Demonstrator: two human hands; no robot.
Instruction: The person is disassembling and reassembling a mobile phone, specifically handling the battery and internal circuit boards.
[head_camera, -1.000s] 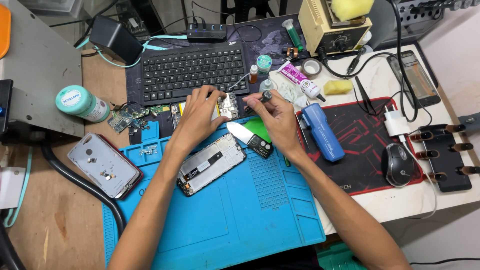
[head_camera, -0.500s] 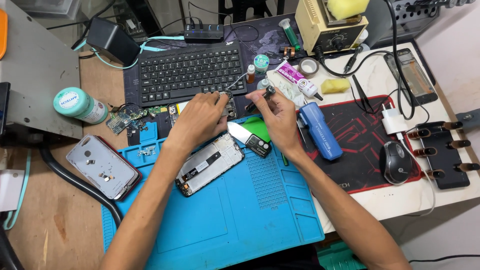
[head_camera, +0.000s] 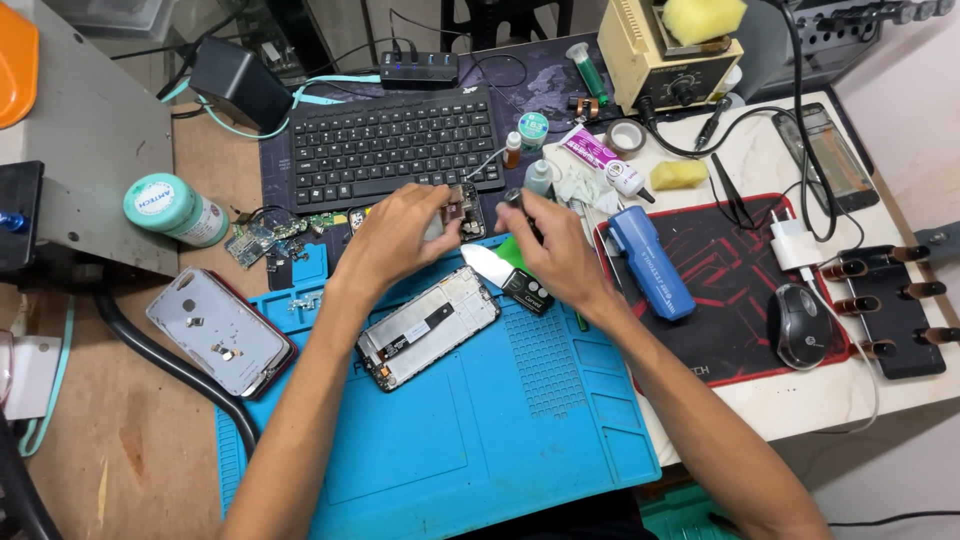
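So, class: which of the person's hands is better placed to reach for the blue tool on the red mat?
Right. The right hand hovers close beside the blue tool, while the left hand holds the small circuit board further away.

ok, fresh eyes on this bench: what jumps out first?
Probably the bright blue mat at the centre, with an opened phone lying on it. Just above that, the left hand pinches a small circuit board while the right hand meets it beside the black keyboard. A red-edged mouse pad with a mouse sits to the right.
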